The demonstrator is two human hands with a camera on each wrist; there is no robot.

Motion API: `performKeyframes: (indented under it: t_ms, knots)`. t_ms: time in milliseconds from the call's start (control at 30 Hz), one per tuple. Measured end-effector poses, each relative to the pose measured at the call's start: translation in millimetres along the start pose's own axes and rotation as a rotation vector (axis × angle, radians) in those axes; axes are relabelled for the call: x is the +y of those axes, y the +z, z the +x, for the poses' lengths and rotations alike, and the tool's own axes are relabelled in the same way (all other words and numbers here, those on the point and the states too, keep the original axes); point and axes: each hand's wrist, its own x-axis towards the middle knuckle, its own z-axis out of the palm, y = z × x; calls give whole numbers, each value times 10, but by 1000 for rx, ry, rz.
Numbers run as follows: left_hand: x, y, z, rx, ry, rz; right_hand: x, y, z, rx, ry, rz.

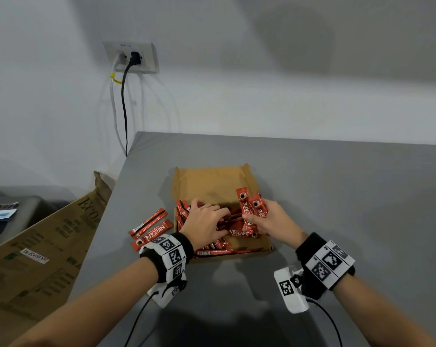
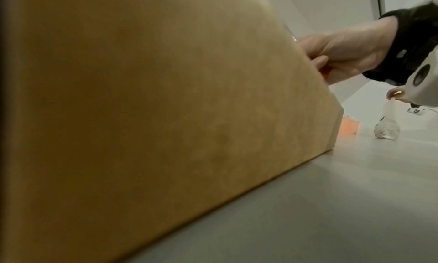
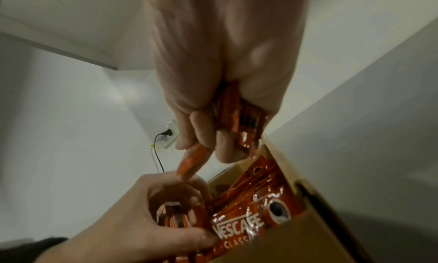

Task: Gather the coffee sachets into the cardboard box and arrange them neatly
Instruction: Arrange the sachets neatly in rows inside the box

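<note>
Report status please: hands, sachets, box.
Right hand grips two sachets. Left hand grasps sachets inside box. Two loose sachets remain on table.

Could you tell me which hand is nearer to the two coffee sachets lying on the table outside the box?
Left. The left hand reaches into the cardboard box just right of those sachets; the right hand is at the box's far side.

Dim, soft shadows; wrist views blurred, distorted.
</note>
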Motion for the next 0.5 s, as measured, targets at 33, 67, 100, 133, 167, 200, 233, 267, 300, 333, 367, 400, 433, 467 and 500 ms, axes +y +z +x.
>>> performKeyframes:
  t_ms: [33, 67, 100, 133, 167, 200, 233, 267, 300, 333, 367, 400, 433, 467, 500]
  knots:
    - [-2, 1, 0, 1, 2, -3, 4, -7, 1, -14, -1, -1]
    - [-4, 1, 0, 2, 4, -10, 14, -17, 1, -32, -7, -20]
    - [-4, 0, 0, 5, 6, -17, 13, -25, -5, -51, -9, -61]
    - [-5, -3, 1, 6, 7, -18, 19, -33, -5, -60, -2, -100]
    - [-5, -5, 0, 6, 8, -15, 13, -34, -8, -62, 13, -116]
    - [-6, -5, 0, 5, 8, -15, 10, -33, -8, -58, 27, -101]
    - [-5, -7, 1, 6, 9, -18, 14, -35, -5, -58, 39, -78]
    - [-4, -10, -1, 7, 10, -21, 16, -34, 0, -57, 47, -57]
    - [-4, -15, -2, 8, 11, -21, 11, -29, 2, -43, 53, -45]
    - [-2, -21, -3, 8, 13, -21, 11, -25, 1, -11, 45, -31]
    - [1, -24, -4, 10, 14, -21, 17, -21, -2, 36, 21, -8]
    - [3, -27, -4, 12, 15, -23, 20, -11, -9, 83, -6, 29]
    - [2, -31, -7, 14, 17, -27, 17, -5, -20, 120, -30, 63]
    - [1, -31, -10, 14, 18, -31, 17, -5, -35, 143, -54, 79]
    - [0, -33, -12, 14, 19, -31, 19, -3, -44, 152, -78, 67]
